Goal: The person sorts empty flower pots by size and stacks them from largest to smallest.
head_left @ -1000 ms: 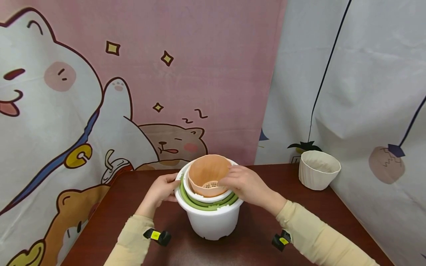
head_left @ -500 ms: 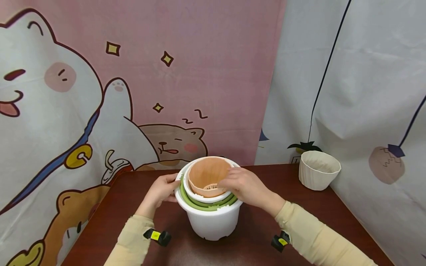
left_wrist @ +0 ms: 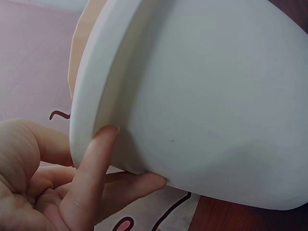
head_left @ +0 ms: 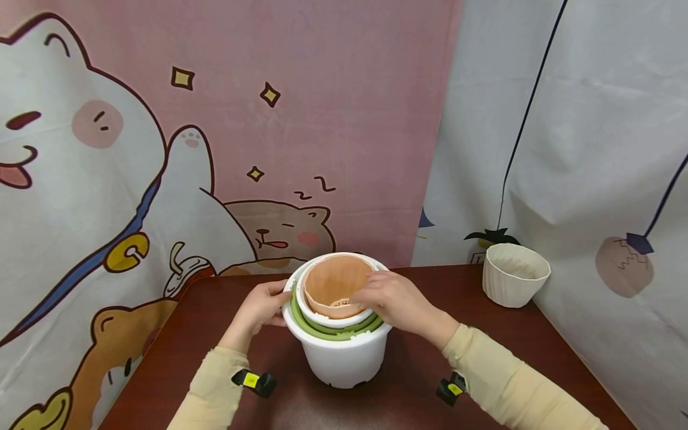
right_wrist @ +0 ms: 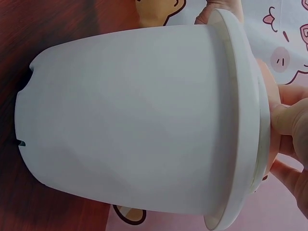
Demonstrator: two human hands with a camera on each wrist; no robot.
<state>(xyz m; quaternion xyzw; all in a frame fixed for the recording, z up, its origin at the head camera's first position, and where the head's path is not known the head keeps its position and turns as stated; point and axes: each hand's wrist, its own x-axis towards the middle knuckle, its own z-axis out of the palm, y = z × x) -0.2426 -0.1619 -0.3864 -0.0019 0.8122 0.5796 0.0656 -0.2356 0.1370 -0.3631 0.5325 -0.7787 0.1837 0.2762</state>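
Observation:
On the table stands a large white plastic flower pot (head_left: 344,361) with smaller pots nested inside it. Green rims (head_left: 322,332) show within its mouth, then a white inner rim (head_left: 313,309), and innermost an orange pot (head_left: 335,280) with a perforated bottom. My left hand (head_left: 261,307) grips the large pot's rim from the left; the left wrist view shows fingers (left_wrist: 101,159) under the rim. From the right, my right hand (head_left: 395,298) pinches the orange pot's near right edge, which stands slightly above the white rims.
A cream pleated pot (head_left: 515,278) stands at the table's back right, beside the hanging cloth. The dark red wooden table (head_left: 446,370) reaches a patterned cloth backdrop (head_left: 344,131) at the back. Small black devices are strapped to both sleeves.
The orange pot has sunk lower into the nested pots, with my right hand moving slightly down along with it. My left hand has stayed on the large pot's rim.

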